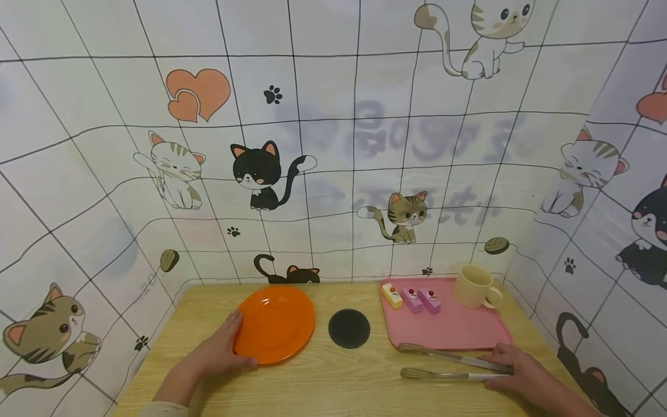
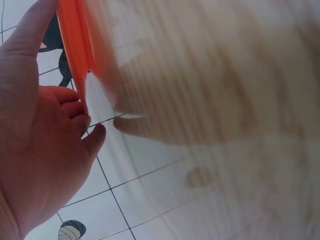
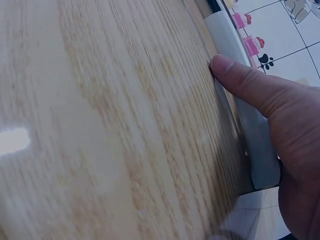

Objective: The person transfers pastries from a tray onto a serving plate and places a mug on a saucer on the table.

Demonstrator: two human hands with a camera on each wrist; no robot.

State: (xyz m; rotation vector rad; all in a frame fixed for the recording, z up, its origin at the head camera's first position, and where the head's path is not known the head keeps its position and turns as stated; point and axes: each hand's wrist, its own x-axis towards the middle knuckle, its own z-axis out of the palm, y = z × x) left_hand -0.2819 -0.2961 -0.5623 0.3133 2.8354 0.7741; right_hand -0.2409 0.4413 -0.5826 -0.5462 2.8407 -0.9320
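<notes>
On the left of the wooden table my left hand (image 1: 221, 347) holds an orange plate (image 1: 276, 324) by its left rim, thumb along the near edge. The left wrist view shows fingers (image 2: 65, 100) bent against the edge of the plate (image 2: 77, 40). At the right, my right hand (image 1: 521, 373) grips a pair of tongs (image 1: 448, 375) near the joined end. Their two arms are spread and point left, the upper tip overlapping the pink tray's near edge. In the right wrist view the thumb (image 3: 245, 80) lies against the white handle (image 3: 245, 115).
A pink tray (image 1: 443, 333) at the back right bears a yellow mug (image 1: 473, 286), one yellow toy cake (image 1: 392, 296) and two purple toy cakes (image 1: 411, 300). Between plate and tray lies a round black coaster (image 1: 349, 328). Cat-patterned walls (image 1: 333, 133) enclose the back and sides.
</notes>
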